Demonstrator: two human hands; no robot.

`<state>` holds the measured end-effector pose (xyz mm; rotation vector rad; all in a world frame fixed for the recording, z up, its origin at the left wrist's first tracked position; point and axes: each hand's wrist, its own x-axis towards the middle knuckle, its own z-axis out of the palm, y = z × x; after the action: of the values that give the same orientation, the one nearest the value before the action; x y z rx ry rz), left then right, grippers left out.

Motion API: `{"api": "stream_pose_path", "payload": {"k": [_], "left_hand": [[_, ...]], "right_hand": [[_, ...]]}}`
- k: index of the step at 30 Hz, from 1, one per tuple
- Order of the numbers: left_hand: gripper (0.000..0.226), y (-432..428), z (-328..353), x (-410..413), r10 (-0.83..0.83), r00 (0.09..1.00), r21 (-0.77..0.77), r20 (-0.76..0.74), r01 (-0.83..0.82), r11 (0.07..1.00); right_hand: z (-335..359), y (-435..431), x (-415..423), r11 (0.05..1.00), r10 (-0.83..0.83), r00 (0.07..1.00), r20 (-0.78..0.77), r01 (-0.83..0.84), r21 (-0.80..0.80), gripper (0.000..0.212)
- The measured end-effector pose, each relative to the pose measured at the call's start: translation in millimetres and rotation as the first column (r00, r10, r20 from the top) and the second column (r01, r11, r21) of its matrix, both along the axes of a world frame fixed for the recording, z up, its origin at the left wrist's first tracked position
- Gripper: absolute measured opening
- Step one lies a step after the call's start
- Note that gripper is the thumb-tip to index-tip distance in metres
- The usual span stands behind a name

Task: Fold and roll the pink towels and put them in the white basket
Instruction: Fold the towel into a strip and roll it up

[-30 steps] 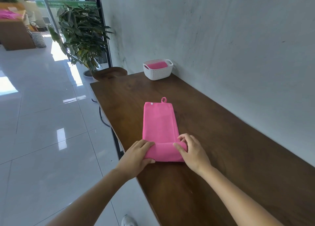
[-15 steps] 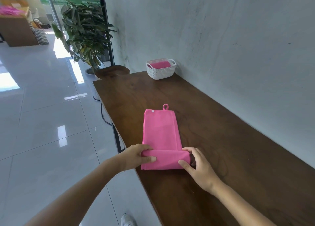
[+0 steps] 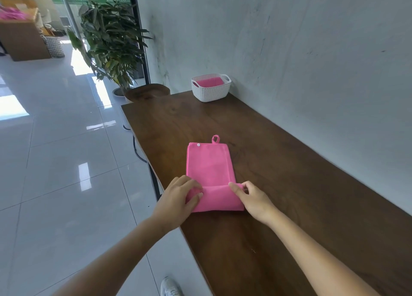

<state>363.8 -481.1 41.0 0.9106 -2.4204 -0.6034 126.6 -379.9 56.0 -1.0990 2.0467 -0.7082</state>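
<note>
1. The pink towel [image 3: 209,168] lay folded into a narrow strip on the wooden table [image 3: 289,184]. Its near end was turned up into a short roll [image 3: 219,198] caught between the two sets of fingers.
2. The left hand [image 3: 178,203] gripped the roll's left end, with the fingers curled over the top and the thumb tucked against the near face. This grip probably kept the layers from springing loose.
3. The right hand [image 3: 254,199] pinched the roll's right end between thumb and forefinger, and the other fingers were bent just behind. With one hand at each end, the roll could be kept square to the strip.
4. Beyond the fingertips the unrolled part lay flat, and its hanging loop [image 3: 215,138] pointed away at the far edge. Most of the rolling seemed yet to be done.
5. The white basket [image 3: 211,94] stood well beyond the fingers, at the table's far end beside the wall. It already held another pink cloth [image 3: 209,82], and it seemed to have room for this roll.
</note>
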Motion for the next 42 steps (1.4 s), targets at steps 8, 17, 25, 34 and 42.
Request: {"api": "stream_pose_path", "payload": {"k": [8, 17, 25, 34, 42], "left_hand": [[0.078, -4.8, -14.0, -1.4, -0.033, 0.983, -0.023, 0.183, 0.038, 0.999], [0.06, -23.3, 8.6, -5.9, -0.118, 0.964, 0.121, 0.239, 0.09, 0.988], [0.055, -38.2, 9.3, 2.7, -0.256, 0.953, 0.529, 0.161, 0.136, 0.838], [0.05, -31.1, 3.9, 5.2, -0.126, 0.989, 0.512, 0.079, 0.069, 0.856], [0.042, -6.8, -4.1, 11.0, -0.097, 0.995, -0.088, -0.01, 0.096, 0.991]], "right_hand": [[-7.7, -21.7, 0.0, 0.99, -0.135, 0.969, -0.206, 0.124, -0.066, 0.059], [-11.5, -4.5, 0.8, 0.964, 0.018, 0.94, -0.339, -0.107, -0.245, 0.041], [-8.0, 36.8, 8.5, 0.945, 0.2, 0.926, -0.32, -0.269, -0.188, 0.064], [-8.7, 31.6, 9.5, 0.966, 0.128, 0.986, -0.106, -0.148, -0.212, 0.067], [-5.4, 4.2, 4.2, 0.988, 0.003, 0.99, 0.14, 0.019, -0.152, 0.06]]}}
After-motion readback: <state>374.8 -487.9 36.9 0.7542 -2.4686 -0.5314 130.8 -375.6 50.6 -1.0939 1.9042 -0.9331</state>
